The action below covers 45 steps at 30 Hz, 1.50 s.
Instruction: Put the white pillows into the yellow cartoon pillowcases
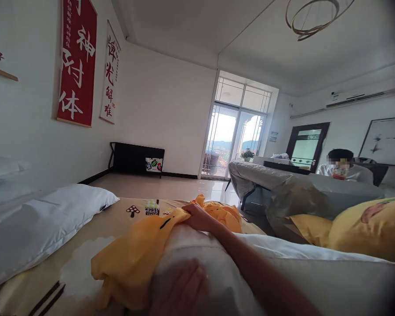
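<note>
A yellow pillowcase [128, 250] with a dark printed mark lies bunched around the near end of a white pillow [217, 254]. Gathered at its upper edge, the cloth is gripped by my right hand [197, 216], whose fingers are closed on it. Low in the view, my left hand [180, 287] rests on the pillow's white side, fingers stretched out and slightly blurred. More yellow fabric [226, 213] is crumpled just beyond my right hand. Beneath everything spreads a beige printed sheet [121, 208].
Another white pillow [52, 224] lies at left, and a yellow stuffed pillow [371, 228] at right. Beyond stands a plastic-covered table [256, 169], with a seated person [345, 166] behind it. A black folded table [131, 160] leans by the far wall.
</note>
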Each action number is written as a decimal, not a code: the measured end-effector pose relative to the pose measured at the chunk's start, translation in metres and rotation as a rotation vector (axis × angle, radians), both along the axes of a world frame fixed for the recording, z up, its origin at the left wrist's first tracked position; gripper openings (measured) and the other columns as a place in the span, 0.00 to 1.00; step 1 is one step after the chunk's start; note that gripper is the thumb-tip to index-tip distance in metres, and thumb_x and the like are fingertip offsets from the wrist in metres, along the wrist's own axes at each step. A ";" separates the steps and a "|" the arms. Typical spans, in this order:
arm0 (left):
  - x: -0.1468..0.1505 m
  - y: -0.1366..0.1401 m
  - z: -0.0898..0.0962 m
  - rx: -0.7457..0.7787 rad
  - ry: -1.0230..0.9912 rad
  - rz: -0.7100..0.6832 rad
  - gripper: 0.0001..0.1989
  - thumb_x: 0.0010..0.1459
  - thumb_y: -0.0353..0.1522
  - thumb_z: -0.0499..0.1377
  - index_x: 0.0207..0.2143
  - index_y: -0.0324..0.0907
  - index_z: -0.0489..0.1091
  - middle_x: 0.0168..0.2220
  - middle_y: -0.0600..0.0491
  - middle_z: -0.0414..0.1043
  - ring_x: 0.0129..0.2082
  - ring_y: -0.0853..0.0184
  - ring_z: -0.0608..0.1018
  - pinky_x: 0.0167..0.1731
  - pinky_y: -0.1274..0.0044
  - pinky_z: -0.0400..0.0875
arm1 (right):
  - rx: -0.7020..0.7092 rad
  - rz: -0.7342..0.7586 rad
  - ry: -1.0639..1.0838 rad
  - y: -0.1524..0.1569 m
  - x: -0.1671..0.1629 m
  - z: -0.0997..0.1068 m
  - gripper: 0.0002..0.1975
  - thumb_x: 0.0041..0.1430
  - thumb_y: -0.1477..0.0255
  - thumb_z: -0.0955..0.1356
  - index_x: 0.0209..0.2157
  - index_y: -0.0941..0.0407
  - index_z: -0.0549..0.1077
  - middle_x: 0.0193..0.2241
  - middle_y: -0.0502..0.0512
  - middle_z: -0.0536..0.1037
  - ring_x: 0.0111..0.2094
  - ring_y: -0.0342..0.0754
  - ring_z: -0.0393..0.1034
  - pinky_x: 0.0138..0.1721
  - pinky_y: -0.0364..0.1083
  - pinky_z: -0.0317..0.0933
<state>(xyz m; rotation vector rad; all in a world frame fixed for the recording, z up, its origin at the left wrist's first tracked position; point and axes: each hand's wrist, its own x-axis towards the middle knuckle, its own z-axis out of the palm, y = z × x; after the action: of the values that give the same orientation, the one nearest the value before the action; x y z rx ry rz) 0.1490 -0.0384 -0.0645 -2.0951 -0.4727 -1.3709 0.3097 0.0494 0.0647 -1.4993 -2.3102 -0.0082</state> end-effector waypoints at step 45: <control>0.023 0.093 0.089 -0.670 -0.303 0.086 0.12 0.50 0.25 0.50 0.33 0.43 0.70 0.33 0.51 0.73 0.35 0.63 0.72 0.38 0.73 0.63 | 0.905 0.067 -0.254 -0.100 0.019 -0.022 0.07 0.57 0.78 0.60 0.31 0.56 0.68 0.25 0.53 0.70 0.29 0.48 0.59 0.35 0.48 0.51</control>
<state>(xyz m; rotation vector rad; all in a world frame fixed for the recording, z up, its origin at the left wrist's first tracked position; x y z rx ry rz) 0.1719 0.0548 0.0248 -2.3248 -1.2804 -1.6409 0.3291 -0.0505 0.0430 -0.9674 -2.0484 -1.1143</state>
